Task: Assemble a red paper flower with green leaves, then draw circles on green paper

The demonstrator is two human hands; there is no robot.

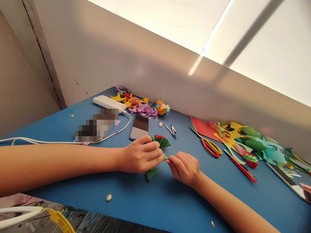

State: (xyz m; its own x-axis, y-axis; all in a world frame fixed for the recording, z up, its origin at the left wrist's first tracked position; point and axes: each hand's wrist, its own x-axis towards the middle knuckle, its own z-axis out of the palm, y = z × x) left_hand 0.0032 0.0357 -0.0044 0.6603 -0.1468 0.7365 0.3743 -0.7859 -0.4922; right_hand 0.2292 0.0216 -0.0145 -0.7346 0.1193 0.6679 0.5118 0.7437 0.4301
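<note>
Blue table (73, 121), pale wall (116, 48).

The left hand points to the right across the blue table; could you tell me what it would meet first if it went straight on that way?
Most likely the right hand, which pinches the same green folded paper that the left hand holds. Beyond it lie the scissors, though depth is hard to judge.

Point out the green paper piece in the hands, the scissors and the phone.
green paper piece (162, 142): head view, on its fanned upper end above the left hand's fingers.
scissors (211, 147): head view, on the red and yellow handle loops.
phone (139, 127): head view, on the middle of its screen.
</note>
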